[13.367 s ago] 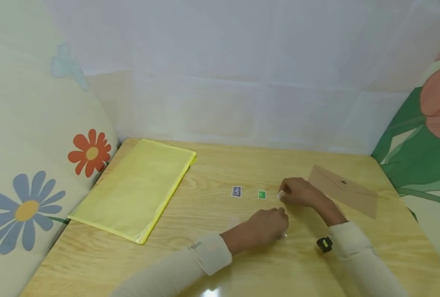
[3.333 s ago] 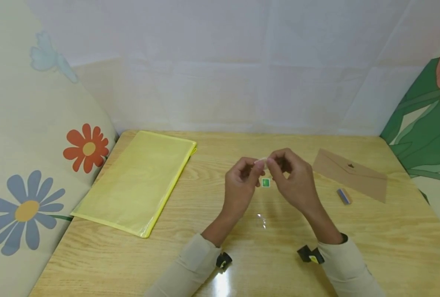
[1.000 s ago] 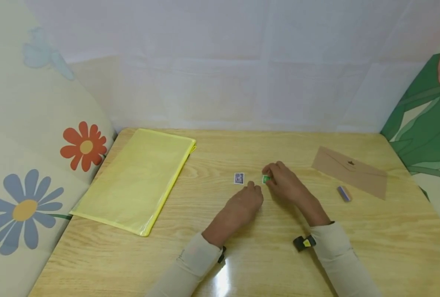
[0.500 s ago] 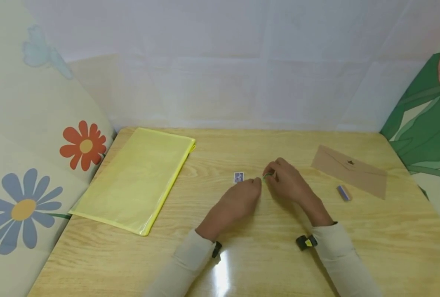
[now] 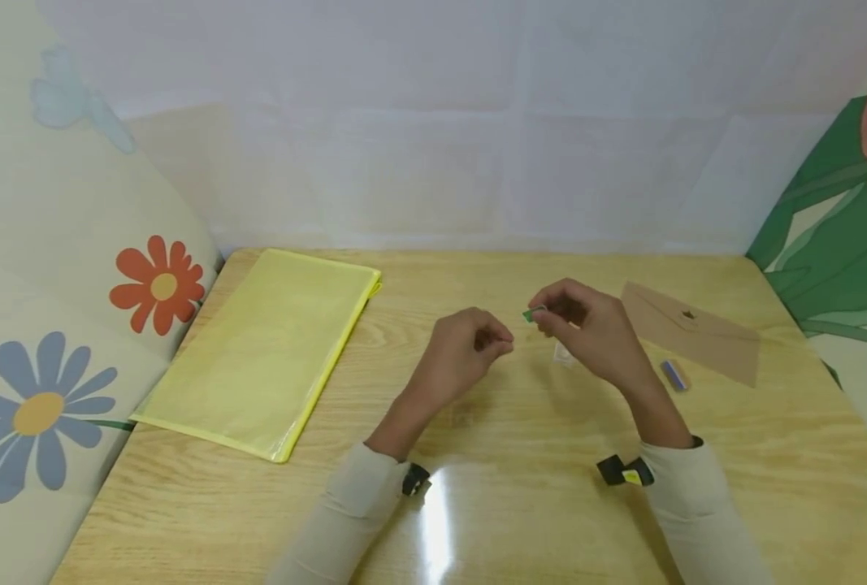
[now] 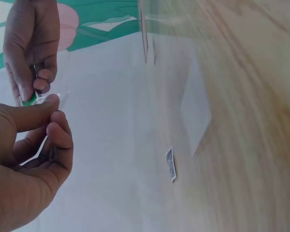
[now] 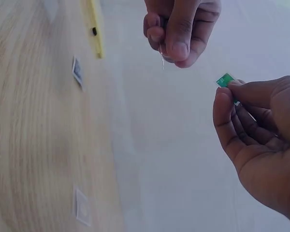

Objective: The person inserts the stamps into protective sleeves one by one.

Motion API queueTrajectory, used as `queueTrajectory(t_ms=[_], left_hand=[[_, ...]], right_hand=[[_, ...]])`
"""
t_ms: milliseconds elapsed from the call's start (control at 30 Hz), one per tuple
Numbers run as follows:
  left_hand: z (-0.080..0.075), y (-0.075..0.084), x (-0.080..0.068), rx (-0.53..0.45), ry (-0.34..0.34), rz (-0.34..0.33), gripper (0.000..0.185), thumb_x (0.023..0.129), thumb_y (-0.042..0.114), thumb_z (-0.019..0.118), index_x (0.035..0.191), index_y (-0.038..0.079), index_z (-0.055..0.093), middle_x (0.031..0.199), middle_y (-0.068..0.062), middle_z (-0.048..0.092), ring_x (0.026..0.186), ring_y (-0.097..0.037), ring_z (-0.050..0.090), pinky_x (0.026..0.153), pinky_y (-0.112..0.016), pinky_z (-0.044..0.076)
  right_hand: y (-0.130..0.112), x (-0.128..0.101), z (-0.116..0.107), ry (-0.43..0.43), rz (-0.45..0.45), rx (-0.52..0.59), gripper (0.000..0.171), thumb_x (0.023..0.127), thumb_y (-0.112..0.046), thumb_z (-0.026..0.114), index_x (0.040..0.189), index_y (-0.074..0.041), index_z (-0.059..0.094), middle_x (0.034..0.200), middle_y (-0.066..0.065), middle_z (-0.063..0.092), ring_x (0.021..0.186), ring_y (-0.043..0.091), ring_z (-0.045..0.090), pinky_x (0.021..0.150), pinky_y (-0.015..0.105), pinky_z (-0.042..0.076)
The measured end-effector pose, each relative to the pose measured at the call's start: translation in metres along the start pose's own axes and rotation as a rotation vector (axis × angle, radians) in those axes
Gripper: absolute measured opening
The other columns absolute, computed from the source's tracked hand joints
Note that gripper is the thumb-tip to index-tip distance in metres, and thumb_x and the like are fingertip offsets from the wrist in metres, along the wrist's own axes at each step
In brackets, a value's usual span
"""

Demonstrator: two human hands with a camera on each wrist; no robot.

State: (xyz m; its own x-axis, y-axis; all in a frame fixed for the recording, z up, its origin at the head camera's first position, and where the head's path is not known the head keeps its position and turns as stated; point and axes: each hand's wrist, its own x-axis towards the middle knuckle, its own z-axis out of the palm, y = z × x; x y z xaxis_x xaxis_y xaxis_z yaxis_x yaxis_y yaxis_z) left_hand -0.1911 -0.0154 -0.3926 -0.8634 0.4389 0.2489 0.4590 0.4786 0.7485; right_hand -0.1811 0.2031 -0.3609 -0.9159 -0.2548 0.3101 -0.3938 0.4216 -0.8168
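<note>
My right hand (image 5: 587, 329) pinches a small green stamp (image 7: 225, 79) with a white border between thumb and finger, raised above the table. Facing it, my left hand (image 5: 458, 349) pinches a thin clear piece of plastic film (image 6: 63, 95) at its fingertips, close beside the green stamp in the left wrist view. A purple-grey stamp (image 7: 77, 72) lies on the table; my left hand covers it in the head view. Near the right hand, a pale square with a light border (image 5: 563, 353) lies on the tabletop.
A yellow zip folder (image 5: 265, 357) lies on the left of the wooden table (image 5: 521, 504). To the right are a brown envelope (image 5: 696, 333) and a small blue, white and brown eraser (image 5: 674, 375). A white cloth (image 5: 404, 162) hangs behind.
Over the last second, my right hand has picked up the green stamp from the table and lifted it. The left hand, which met it at the stamp, has drawn back left with clear film.
</note>
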Motion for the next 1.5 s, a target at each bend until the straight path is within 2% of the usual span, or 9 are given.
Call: queueTrajectory(t_ms=[133, 200, 267, 400, 500, 733, 1100, 1367, 1500], left_hand=[[-0.005, 0.001, -0.001, -0.022, 0.033, 0.007, 0.004, 0.093, 0.019, 0.075, 0.095, 0.016, 0.073, 0.089, 0.008, 0.063, 0.075, -0.008, 0.059, 0.064, -0.024, 0.053], [-0.007, 0.003, -0.001, -0.031, 0.035, 0.009, 0.005, 0.092, 0.020, 0.075, 0.094, 0.016, 0.073, 0.088, 0.008, 0.063, 0.074, -0.008, 0.059, 0.062, -0.024, 0.053], [-0.008, 0.004, -0.002, -0.039, 0.034, 0.010, 0.006, 0.092, 0.020, 0.076, 0.093, 0.016, 0.072, 0.087, 0.008, 0.063, 0.072, -0.009, 0.060, 0.061, -0.024, 0.053], [-0.009, 0.005, -0.002, -0.042, 0.037, 0.007, 0.007, 0.091, 0.020, 0.076, 0.093, 0.015, 0.071, 0.085, 0.007, 0.063, 0.071, -0.008, 0.060, 0.060, -0.024, 0.053], [-0.009, 0.006, -0.002, -0.041, 0.044, 0.001, 0.007, 0.091, 0.018, 0.076, 0.094, 0.014, 0.071, 0.085, 0.007, 0.062, 0.070, -0.009, 0.059, 0.060, -0.024, 0.053], [-0.008, 0.008, -0.002, -0.033, 0.052, -0.012, 0.007, 0.092, 0.017, 0.076, 0.094, 0.013, 0.071, 0.084, 0.006, 0.064, 0.069, -0.008, 0.060, 0.058, -0.024, 0.053], [-0.008, 0.010, -0.002, 0.016, 0.051, -0.016, 0.009, 0.091, 0.017, 0.077, 0.093, 0.011, 0.070, 0.083, 0.005, 0.064, 0.069, -0.008, 0.060, 0.058, -0.022, 0.052], [-0.011, 0.011, -0.001, 0.066, 0.078, 0.043, 0.008, 0.091, 0.015, 0.077, 0.095, 0.009, 0.074, 0.084, 0.003, 0.061, 0.072, -0.009, 0.057, 0.060, -0.021, 0.051], [-0.013, 0.011, -0.001, 0.057, 0.098, 0.060, 0.008, 0.092, 0.018, 0.076, 0.095, 0.011, 0.075, 0.086, 0.004, 0.060, 0.072, -0.008, 0.056, 0.061, -0.023, 0.050]], right_hand=[[-0.025, -0.003, 0.000, 0.001, -0.025, 0.057, 0.013, 0.099, -0.009, 0.065, 0.110, -0.005, 0.069, 0.096, 0.011, 0.070, 0.082, 0.029, 0.068, 0.068, 0.028, 0.056], [-0.030, -0.005, 0.001, -0.008, -0.039, 0.071, 0.014, 0.099, -0.008, 0.064, 0.111, -0.003, 0.070, 0.098, 0.012, 0.070, 0.083, 0.027, 0.069, 0.069, 0.027, 0.057], [-0.030, -0.005, 0.003, -0.018, -0.050, 0.087, 0.014, 0.099, -0.008, 0.064, 0.111, -0.003, 0.069, 0.099, 0.011, 0.070, 0.084, 0.025, 0.069, 0.071, 0.028, 0.058], [-0.022, -0.005, 0.007, -0.022, -0.068, 0.076, 0.011, 0.099, -0.015, 0.066, 0.109, -0.012, 0.069, 0.097, 0.003, 0.069, 0.082, 0.016, 0.069, 0.070, 0.030, 0.058], [-0.014, -0.005, 0.009, -0.018, -0.123, 0.018, 0.010, 0.099, -0.016, 0.067, 0.108, -0.015, 0.069, 0.096, 0.000, 0.069, 0.079, 0.012, 0.068, 0.069, 0.029, 0.058], [-0.011, -0.004, 0.013, 0.021, -0.259, -0.176, 0.010, 0.096, -0.010, 0.070, 0.106, -0.013, 0.068, 0.093, -0.005, 0.067, 0.076, 0.005, 0.065, 0.066, 0.024, 0.057], [-0.014, -0.006, 0.018, -0.002, -0.250, -0.226, 0.014, 0.093, -0.005, 0.072, 0.105, -0.011, 0.069, 0.096, -0.003, 0.066, 0.079, 0.006, 0.066, 0.069, 0.024, 0.057], [-0.015, -0.005, 0.018, 0.009, -0.257, -0.321, 0.011, 0.095, -0.005, 0.070, 0.105, -0.009, 0.069, 0.097, -0.001, 0.066, 0.082, 0.010, 0.067, 0.070, 0.026, 0.057], [-0.015, -0.004, 0.017, 0.009, -0.248, -0.318, 0.010, 0.096, -0.006, 0.069, 0.105, -0.009, 0.069, 0.096, -0.001, 0.066, 0.080, 0.009, 0.066, 0.069, 0.026, 0.057]])
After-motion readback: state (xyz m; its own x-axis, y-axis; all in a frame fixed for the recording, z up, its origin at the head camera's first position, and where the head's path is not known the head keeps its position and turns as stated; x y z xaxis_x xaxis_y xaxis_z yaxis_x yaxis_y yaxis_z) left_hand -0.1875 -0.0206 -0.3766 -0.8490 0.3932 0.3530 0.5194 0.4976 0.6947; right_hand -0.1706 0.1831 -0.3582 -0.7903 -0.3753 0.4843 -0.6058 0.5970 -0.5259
